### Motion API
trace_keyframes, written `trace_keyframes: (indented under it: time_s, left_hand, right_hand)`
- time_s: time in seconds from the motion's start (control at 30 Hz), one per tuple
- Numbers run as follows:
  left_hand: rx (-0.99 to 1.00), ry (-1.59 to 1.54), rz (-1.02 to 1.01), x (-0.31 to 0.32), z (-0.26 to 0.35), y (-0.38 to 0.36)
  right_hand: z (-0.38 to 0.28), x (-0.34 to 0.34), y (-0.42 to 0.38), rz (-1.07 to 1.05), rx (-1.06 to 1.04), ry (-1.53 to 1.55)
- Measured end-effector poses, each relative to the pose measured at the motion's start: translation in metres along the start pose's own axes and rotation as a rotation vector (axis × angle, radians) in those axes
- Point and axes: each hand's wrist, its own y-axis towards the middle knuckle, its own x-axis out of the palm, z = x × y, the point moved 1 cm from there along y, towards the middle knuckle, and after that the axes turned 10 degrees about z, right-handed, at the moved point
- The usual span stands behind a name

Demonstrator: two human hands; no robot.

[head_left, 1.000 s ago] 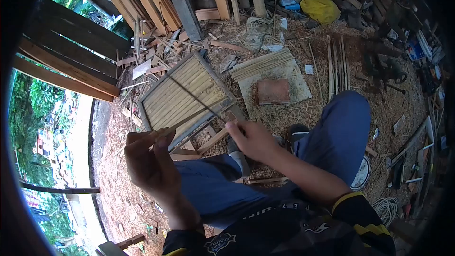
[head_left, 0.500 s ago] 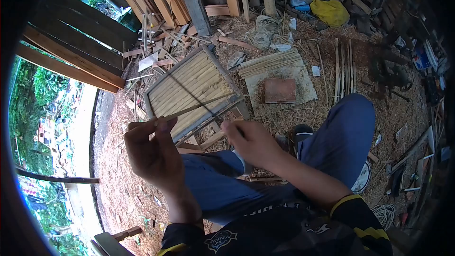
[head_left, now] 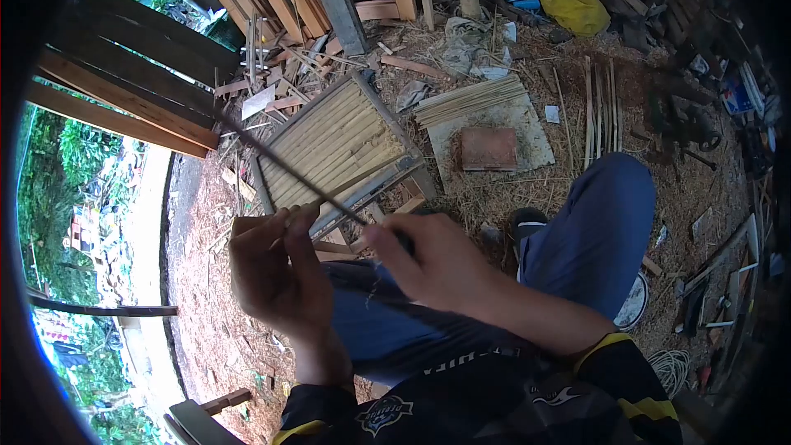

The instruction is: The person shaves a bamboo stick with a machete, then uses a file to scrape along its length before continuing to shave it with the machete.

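My left hand pinches a thin light strip that points up and right over a framed slatted panel. Closed around the dark handle of a long, narrow blade, my right hand is just right of the left one. The blade slants up and left, blurred, and passes over the strip near my left fingertips; whether they touch is unclear. A thin curl of shaving hangs below my right thumb.
A reddish block and a bundle of thin strips lie on a pale board. Long sticks lie to the right. Planks stand at left, and a yellow bag is at the back.
My right hand has moved left, closer to my left hand. The blade now reaches farther up and left, and a shaving shows below the hand. My left hand has shifted slightly right.
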Motion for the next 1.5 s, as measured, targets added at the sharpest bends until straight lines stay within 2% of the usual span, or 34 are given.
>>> trace_keyframes:
  time_s: [0.1, 0.2, 0.3, 0.4, 0.5, 0.6, 0.7, 0.8, 0.9, 1.0, 1.1, 1.2, 1.3, 1.4, 1.5]
  left_hand:
    - [-0.031, -0.009, 0.003, 0.005, 0.004, 0.002]
    - [-0.01, 0.021, -0.026, 0.003, 0.005, -0.003]
    - [-0.026, -0.019, 0.021, 0.011, 0.008, -0.003]
    - [-0.016, -0.04, 0.022, 0.012, 0.004, 0.001]
    - [0.015, 0.0, -0.007, 0.009, 0.003, -0.002]
    - [-0.014, -0.006, 0.04, 0.013, 0.002, -0.001]
    - [-0.025, 0.011, 0.039, 0.01, 0.001, 0.0]
    - [-0.035, -0.019, 0.03, 0.009, -0.001, 0.0]
    - [0.032, 0.076, 0.028, 0.005, -0.005, 0.005]
    - [-0.042, -0.001, 0.068, 0.007, -0.004, 0.005]
    - [-0.047, -0.008, 0.074, 0.011, -0.001, 0.005]
    - [-0.045, 0.017, 0.071, 0.008, -0.003, 0.007]
    - [-0.045, -0.021, 0.099, 0.009, -0.004, 0.007]
    - [-0.023, 0.018, 0.06, 0.006, -0.007, 0.009]
    - [-0.071, 0.008, 0.081, 0.002, -0.01, 0.012]
  right_hand:
    - [-0.003, -0.006, 0.002, 0.007, 0.039, -0.084]
    - [-0.006, -0.005, -0.008, 0.006, -0.096, 0.03]
    - [0.022, 0.0, 0.004, 0.052, 0.007, -0.046]
    - [0.02, -0.006, 0.004, -0.004, 0.098, -0.108]
    - [0.006, -0.005, -0.007, 0.021, -0.086, 0.053]
    - [0.037, -0.003, 0.01, 0.018, 0.058, -0.092]
    - [0.038, -0.004, 0.008, 0.08, 0.031, -0.143]
    - [0.024, -0.006, -0.002, -0.003, -0.04, -0.064]
    - [0.059, 0.0, 0.015, 0.068, 0.102, -0.102]
    - [0.063, -0.002, 0.012, 0.043, 0.122, -0.149]
    - [0.054, 0.002, 0.005, 0.051, -0.022, -0.074]
    - [0.08, -0.002, 0.02, 0.023, 0.271, -0.123]
    - [0.079, -0.004, 0.018, 0.011, 0.195, -0.176]
    - [0.073, 0.002, 0.008, 0.033, 0.031, -0.114]
    - [0.105, 0.004, 0.026, 0.041, 0.278, -0.197]
